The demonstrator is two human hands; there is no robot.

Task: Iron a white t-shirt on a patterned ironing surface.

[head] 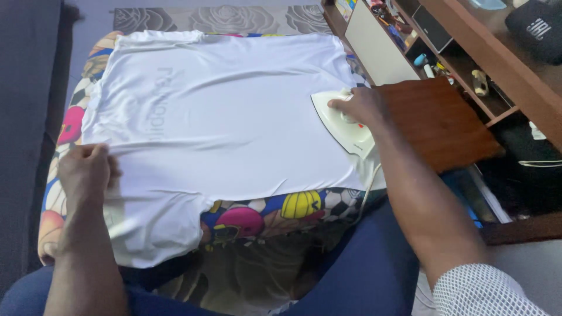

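right grip (pixel 362 105) on iron (pixel 345 126), wooden board (pixel 439 120) just beside.

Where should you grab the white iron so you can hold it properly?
Probably by the handle along its top, coming from above and from the blunt back end. The iron lies flat on the white T-shirt, so only the top is free, and its pointed tip faces away across the shirt. The right hand already wraps that handle, while the left hand presses the cloth flat.

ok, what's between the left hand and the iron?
Head view: only the white T-shirt, spread flat with a few creases. Left hand presses its edge; right hand grips the iron.
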